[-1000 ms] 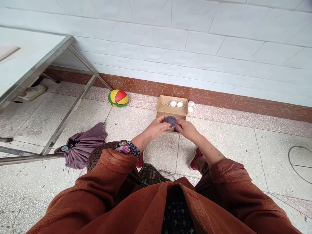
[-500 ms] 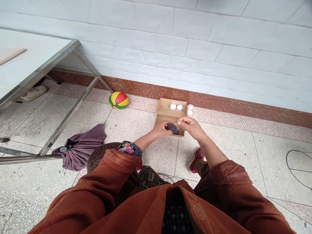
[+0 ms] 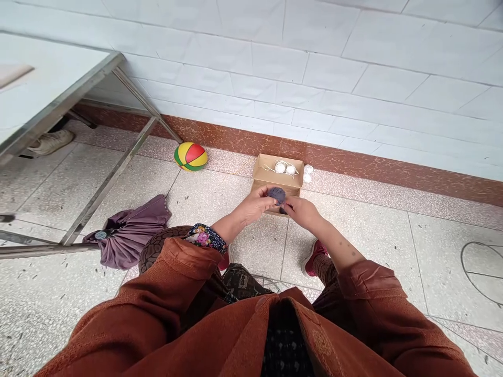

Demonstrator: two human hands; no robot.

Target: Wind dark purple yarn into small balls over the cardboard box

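Note:
My left hand (image 3: 251, 207) is closed around a small dark grey-purple ball of yarn (image 3: 277, 195), held above an open cardboard box (image 3: 261, 173). Close against the ball's lower right, my right hand (image 3: 302, 211) has its thumb and fingers pinched together, seemingly on the yarn's strand, too fine to see clearly. Below these fingers a second dark patch shows in the box, partly hidden. Two white yarn balls (image 3: 280, 167) with loose ends lie in the raised lid part of the box. More white balls (image 3: 308, 173) sit on the floor just right of it.
A red, yellow and green ball (image 3: 190, 156) rests by the wall. To the left are a metal-framed table (image 3: 58, 99), a folded purple umbrella (image 3: 135, 230) and a shoe (image 3: 51, 142) beneath the table. A thin wire frame (image 3: 467, 267) lies at the right.
My left hand has raised the dark yarn ball slightly and turned it. My right hand has swung from above the ball down to its lower right side.

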